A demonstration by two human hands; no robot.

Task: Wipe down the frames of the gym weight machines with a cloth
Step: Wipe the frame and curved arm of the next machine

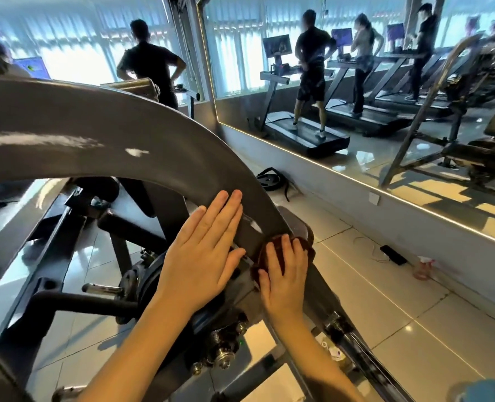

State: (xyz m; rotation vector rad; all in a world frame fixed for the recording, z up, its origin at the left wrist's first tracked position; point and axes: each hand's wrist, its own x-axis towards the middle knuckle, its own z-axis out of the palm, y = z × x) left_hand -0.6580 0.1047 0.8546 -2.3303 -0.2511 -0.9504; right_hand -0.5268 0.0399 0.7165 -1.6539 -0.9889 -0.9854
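A person wipes the curved grey frame (124, 126) of a weight machine in a busy gym, both bare arms reaching forward over the bar. The left hand (203, 256) lies flat against the bar's inner side, fingers straight and close together, holding nothing. Just beside it, lower down the curve, the right hand (284, 277) cups a wadded dark brown cloth (271, 252) against the frame, the grip clamped on it with fingers curved over the wad and the thumb at its near edge. The cloth sits on the lower stretch of the bar, close above the bolted pivot. A small pale sticker (336, 353) on the strut below the right wrist is too blurred to read. A chrome peg (104, 289) juts out from the machine to the left of the hands. On the tiled floor (400, 329) by the wall lie a black weight plate (269, 179), a dark phone-like slab (393, 254) with a thin cable, and a pinkish spray bottle (423, 268). The wall mirror (414, 181) above them reflects people walking on treadmills (307, 134) with lit screens, whose content cannot be made out.
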